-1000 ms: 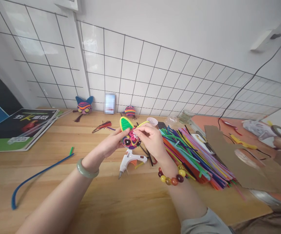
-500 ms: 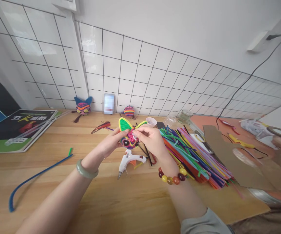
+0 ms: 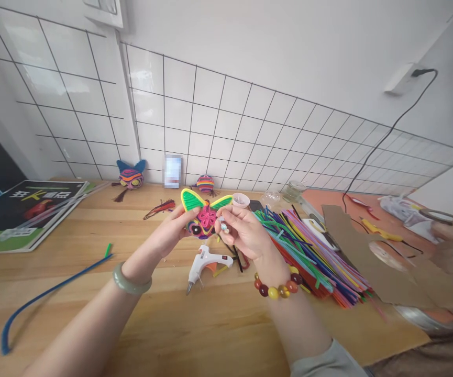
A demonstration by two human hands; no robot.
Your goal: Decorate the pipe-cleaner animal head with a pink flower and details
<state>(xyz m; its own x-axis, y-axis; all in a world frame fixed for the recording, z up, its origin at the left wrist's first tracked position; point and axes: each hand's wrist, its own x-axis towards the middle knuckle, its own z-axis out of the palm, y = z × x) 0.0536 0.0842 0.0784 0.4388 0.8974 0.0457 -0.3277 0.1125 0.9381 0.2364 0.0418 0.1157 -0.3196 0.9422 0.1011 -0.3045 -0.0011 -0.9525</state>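
Observation:
My left hand (image 3: 169,236) grips a small pipe-cleaner animal head (image 3: 202,217) with green ears and a pink swirl face, held above the wooden table (image 3: 92,246). My right hand (image 3: 242,233) is closed in a pinch on a tiny pale bead (image 3: 223,226) just to the right of the head. A white glue gun (image 3: 206,260) lies on the table right below both hands. A jade bangle is on my left wrist, a beaded bracelet on my right.
A thick pile of coloured pipe cleaners (image 3: 312,251) lies to the right, with cardboard (image 3: 363,246) beyond. A blue pipe cleaner (image 3: 49,293) lies at the left, a book (image 3: 22,207) behind it. Two finished heads (image 3: 131,177) stand by the wire grid. Another person's hand (image 3: 446,230) works far right.
My right hand has drawn back slightly from the face of the head, pinching the small bead. The head has tilted so its pink swirl shows. The camera view shifted a little.

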